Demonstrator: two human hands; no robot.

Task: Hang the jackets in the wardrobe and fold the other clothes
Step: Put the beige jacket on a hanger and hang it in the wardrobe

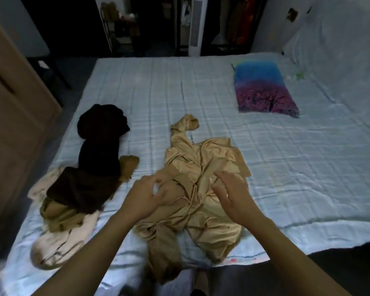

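The tan satin garment (201, 189) lies crumpled on the bed (286, 167), near its front edge. The left hand (143, 195) and right hand (233, 195) hover over it, fingers loosely spread, holding nothing. Spread the fabric flat and locate the seams before folding.

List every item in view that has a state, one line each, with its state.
Tan satin garment: crumpled, unfolded, spread on the bed.
Dark garment: bunched, unfolded, atop the pile.
Cream garment: crumpled, at the bottom of the pile.
Pillow: lying flat on the bed.
Left hand: fingers loosely curled over the satin, grip unclear.
Right hand: fingers spread, holding nothing.
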